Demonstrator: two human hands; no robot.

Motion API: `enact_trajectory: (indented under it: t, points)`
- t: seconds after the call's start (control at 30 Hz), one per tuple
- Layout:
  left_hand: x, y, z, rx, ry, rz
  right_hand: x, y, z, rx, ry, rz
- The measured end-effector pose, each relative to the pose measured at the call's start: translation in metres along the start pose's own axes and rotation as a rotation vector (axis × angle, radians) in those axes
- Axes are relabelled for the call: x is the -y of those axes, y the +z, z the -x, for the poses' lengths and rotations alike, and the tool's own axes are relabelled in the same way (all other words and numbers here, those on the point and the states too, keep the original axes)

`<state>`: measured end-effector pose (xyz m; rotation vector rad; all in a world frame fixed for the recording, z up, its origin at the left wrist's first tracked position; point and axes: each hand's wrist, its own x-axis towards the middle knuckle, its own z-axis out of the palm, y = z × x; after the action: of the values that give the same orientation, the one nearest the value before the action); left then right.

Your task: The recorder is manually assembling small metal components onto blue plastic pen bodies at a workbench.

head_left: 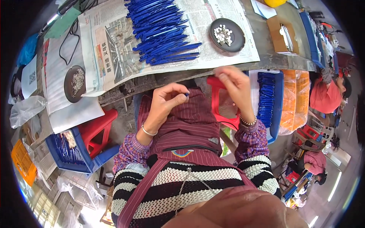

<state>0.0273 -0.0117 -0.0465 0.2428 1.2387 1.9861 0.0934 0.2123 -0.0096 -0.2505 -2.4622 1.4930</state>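
Observation:
My left hand (166,102) is in front of the table edge, thumb and forefinger pinched on a small dark blue piece (186,94); only its tip shows. To the right, my right hand (236,88) is raised at the table's edge with fingers curled together. Whatever it may hold is too small to make out. Beyond it, a dark round dish (236,40) holds small pale pieces (222,35). A long row of thin blue plastic pieces (161,34) lies on newspaper (114,57) ahead of my hands.
Another dark dish (68,84) with small silvery pieces stands at the left. Blue trays with blue pieces flank me, one left (86,161) and one right (278,102), near red stools (99,129). A cardboard box (276,38) stands far right. Two people sit farther right.

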Motion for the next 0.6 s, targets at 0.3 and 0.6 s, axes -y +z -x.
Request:
enact_trajectory:
  t: [0.3, 0.6]
  points:
    - [0.010, 0.006, 0.004, 0.032, -0.088, -0.014, -0.021, -0.032, -0.073, -0.207, -0.298, 0.720]
    - [0.016, 0.006, -0.001, 0.030, -0.067, 0.013, -0.023, -0.031, -0.050, -0.120, -0.283, 0.695]
